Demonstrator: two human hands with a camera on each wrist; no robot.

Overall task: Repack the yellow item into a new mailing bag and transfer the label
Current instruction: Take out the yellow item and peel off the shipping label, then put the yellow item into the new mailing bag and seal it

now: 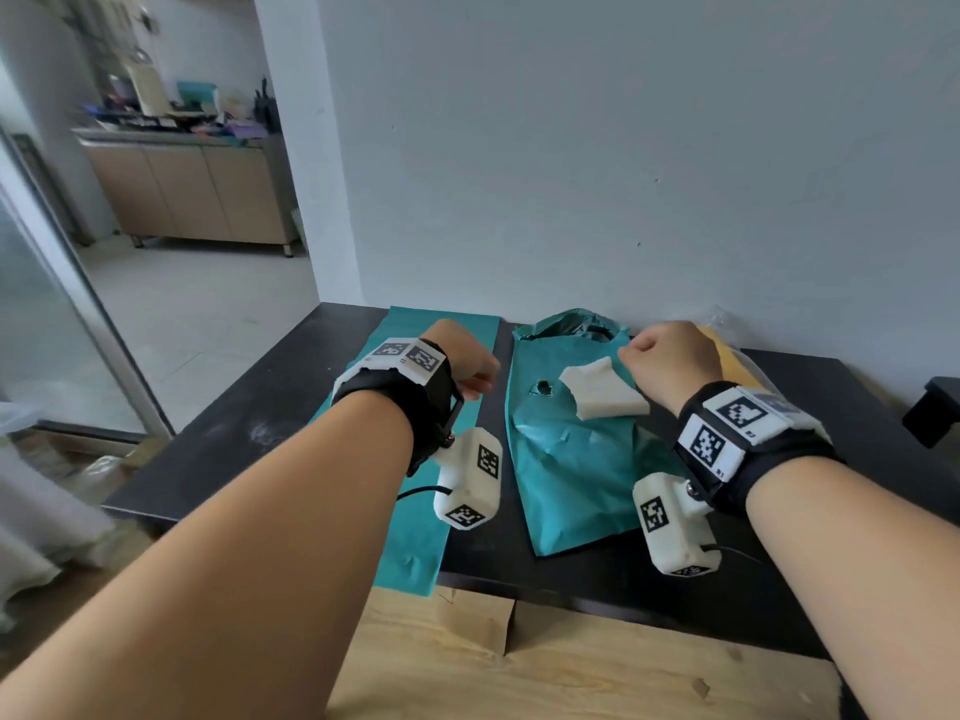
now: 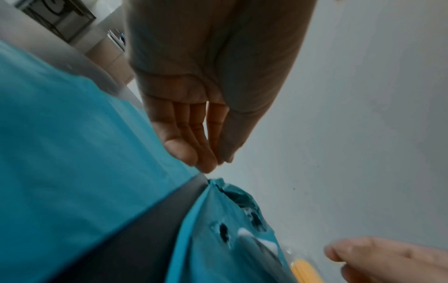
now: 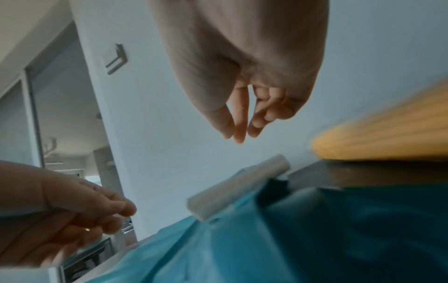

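Observation:
On the black table [image 1: 260, 433] a flat new teal mailing bag [image 1: 415, 485] lies at the left. A torn old teal bag [image 1: 571, 470] lies in the middle, and its white label [image 1: 602, 392] is partly peeled and curled up. The yellow item [image 1: 732, 361] in clear plastic rests at the back right by the wall. My left hand [image 1: 467, 368] hovers over the new bag, fingers [image 2: 206, 153] hanging nearly straight and holding nothing. My right hand [image 1: 670, 361] hovers just right of the label [image 3: 237, 187], fingers [image 3: 240, 132] loosely curled and empty. The yellow item [image 3: 387, 134] lies beside it.
A pale wooden board [image 1: 571, 667] lies along the table's near edge. The wall runs directly behind the table. A black object [image 1: 935, 407] juts in at the far right. To the left, a doorway leads to a floor and a cabinet [image 1: 197, 194].

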